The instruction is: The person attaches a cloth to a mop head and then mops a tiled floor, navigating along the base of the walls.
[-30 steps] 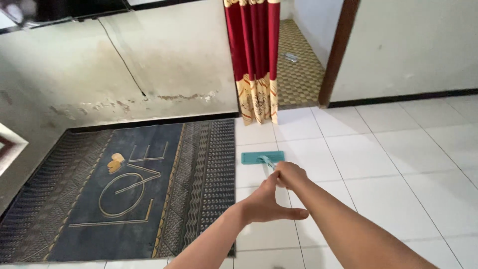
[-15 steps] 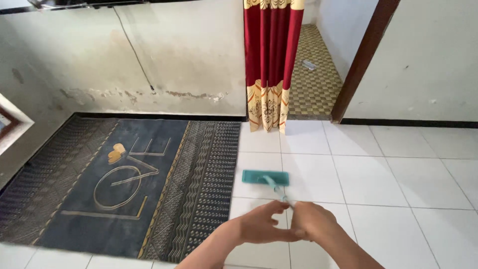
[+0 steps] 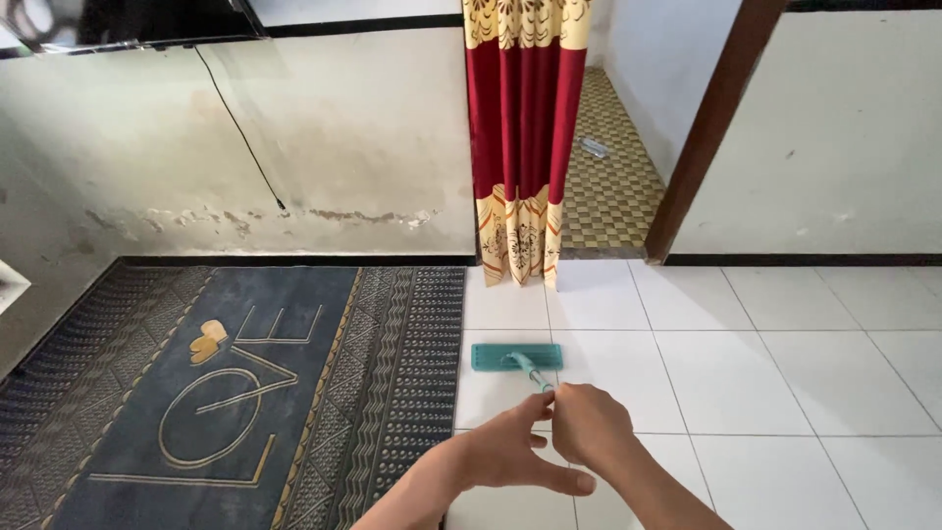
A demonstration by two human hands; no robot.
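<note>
A flat teal mop head [image 3: 516,356] lies on the white tiled floor [image 3: 746,373] just right of the rug. Its teal handle [image 3: 535,377] runs back toward me into my hands. My right hand [image 3: 589,427] is closed around the handle. My left hand [image 3: 510,454] sits right beside it, thumb and fingers spread, touching the handle at the same spot; the grip itself is hidden behind the hands.
A dark blue patterned rug [image 3: 226,393] covers the floor on the left. A stained wall [image 3: 245,147] with a black cable stands behind it. A red and gold curtain [image 3: 517,137] hangs at a doorway with a brown frame [image 3: 702,137].
The mop head and my hands stay together while the view shifts; my left hand's fingers have spread a little beside the right hand on the handle.
</note>
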